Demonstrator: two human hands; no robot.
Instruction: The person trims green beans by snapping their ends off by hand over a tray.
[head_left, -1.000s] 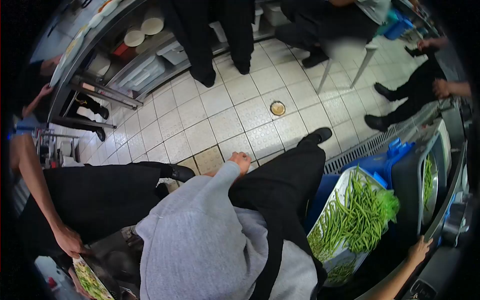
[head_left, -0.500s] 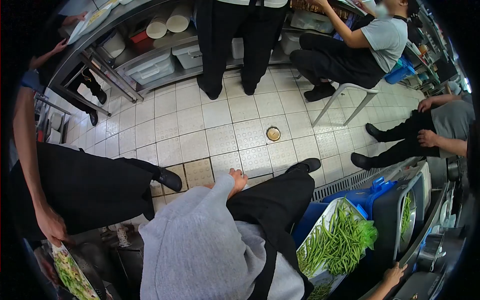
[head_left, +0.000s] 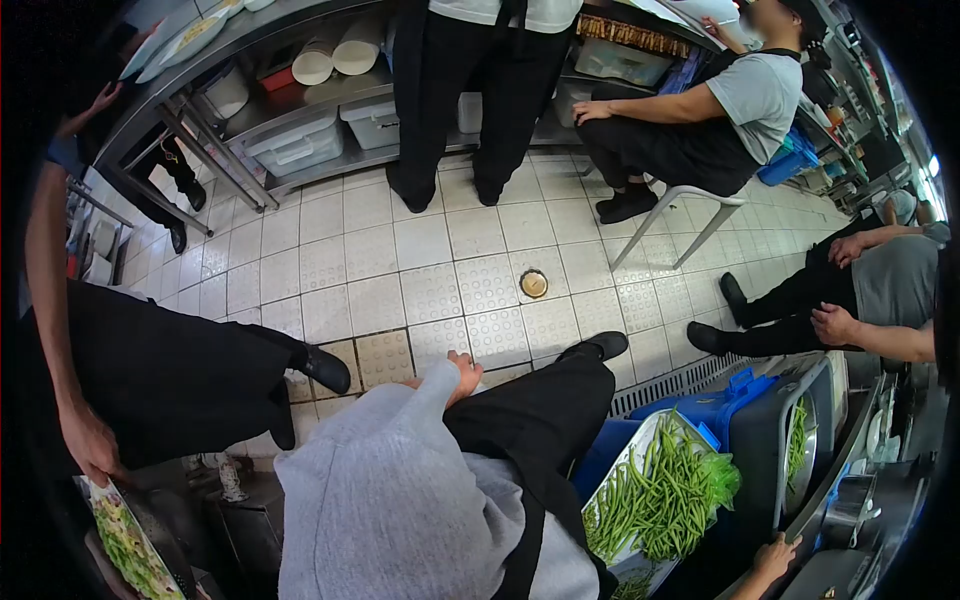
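Observation:
My left hand (head_left: 465, 376) shows at the end of a grey sleeve, above the black apron over my lap. Its fingers look curled; anything inside them is too small to make out. A sliver of skin on the far side of that sleeve may be my right hand, mostly covered. To the right of my leg, a metal tray (head_left: 600, 497) holds a heap of green beans (head_left: 655, 495), with a green plastic bag (head_left: 719, 481) at its edge. Neither hand touches the beans. On the left, a co-worker's hand (head_left: 92, 450) grips a dish of chopped vegetables (head_left: 133, 550).
Blue bins (head_left: 690, 398) and a dark grey bin (head_left: 765, 460) stand at my right. A forearm and hand (head_left: 772, 560), owner unclear, rests at lower right. Co-workers stand or sit around the tiled floor (head_left: 430, 290). Ahead runs a steel shelf (head_left: 280, 112) with plastic boxes.
The view has shifted slightly. The seated co-worker at the upper right has lowered an arm onto the knee. My visible hand stays near my lap, and the beans lie as before.

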